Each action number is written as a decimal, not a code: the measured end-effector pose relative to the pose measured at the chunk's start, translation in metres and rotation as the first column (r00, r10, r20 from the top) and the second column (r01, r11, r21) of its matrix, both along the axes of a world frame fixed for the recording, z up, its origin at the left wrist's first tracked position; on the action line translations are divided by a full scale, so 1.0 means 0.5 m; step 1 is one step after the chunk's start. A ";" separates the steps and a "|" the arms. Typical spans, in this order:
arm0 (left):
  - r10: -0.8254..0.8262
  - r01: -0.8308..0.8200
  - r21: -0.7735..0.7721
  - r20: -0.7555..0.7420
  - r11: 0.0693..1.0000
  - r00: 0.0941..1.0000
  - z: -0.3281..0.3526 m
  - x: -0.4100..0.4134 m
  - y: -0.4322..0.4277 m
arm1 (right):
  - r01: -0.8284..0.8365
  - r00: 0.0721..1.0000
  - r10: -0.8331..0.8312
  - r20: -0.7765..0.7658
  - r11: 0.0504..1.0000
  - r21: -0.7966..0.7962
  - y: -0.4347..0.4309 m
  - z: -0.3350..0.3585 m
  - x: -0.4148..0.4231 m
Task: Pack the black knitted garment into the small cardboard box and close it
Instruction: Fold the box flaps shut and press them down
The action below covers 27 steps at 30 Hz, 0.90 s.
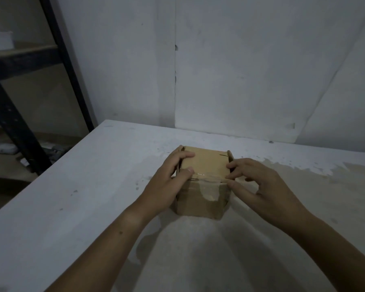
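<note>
A small brown cardboard box (204,165) stands on the white table (72,197), its top flap folded down flat over the opening. Clear tape shines along its near top edge and front face. My left hand (169,180) grips the box's left side, fingers curled over the top left edge and thumb on the lid. My right hand (253,182) holds the right side, fingertips pinching the lid's right corner and the side flap. The black knitted garment is not visible; whether it lies inside the box cannot be told.
A pale wall rises right behind the table. A dark metal shelving rack (19,98) stands to the left, past the table's left edge, with small items on its low shelf. The table's paint is worn away in a tan patch (303,186) at the right.
</note>
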<state>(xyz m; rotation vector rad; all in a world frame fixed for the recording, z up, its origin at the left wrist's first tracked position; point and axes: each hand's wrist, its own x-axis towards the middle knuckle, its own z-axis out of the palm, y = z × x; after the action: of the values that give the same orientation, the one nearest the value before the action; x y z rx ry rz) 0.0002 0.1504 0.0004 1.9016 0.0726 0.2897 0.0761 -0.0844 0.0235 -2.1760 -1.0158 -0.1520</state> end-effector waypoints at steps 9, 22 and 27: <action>-0.046 0.048 0.079 -0.019 0.996 0.999 0.012 -0.014 -0.003 | 0.116 0.964 -0.096 0.247 0.991 -0.070 0.018 -0.012 -0.037; -0.073 0.075 0.021 -0.064 0.997 0.995 0.018 -0.011 -0.009 | 0.104 0.954 -0.070 0.290 0.989 -0.104 0.030 0.000 -0.041; -0.052 0.054 0.029 -0.052 0.998 0.997 0.011 -0.012 -0.014 | 0.093 0.938 -0.028 0.344 0.980 -0.175 0.030 0.005 -0.041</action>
<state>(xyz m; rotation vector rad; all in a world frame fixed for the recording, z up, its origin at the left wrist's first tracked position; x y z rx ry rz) -0.0057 0.1433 0.0058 1.9378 0.0527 0.2067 0.0555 -0.0694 0.0259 -2.4085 -1.1941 -0.4952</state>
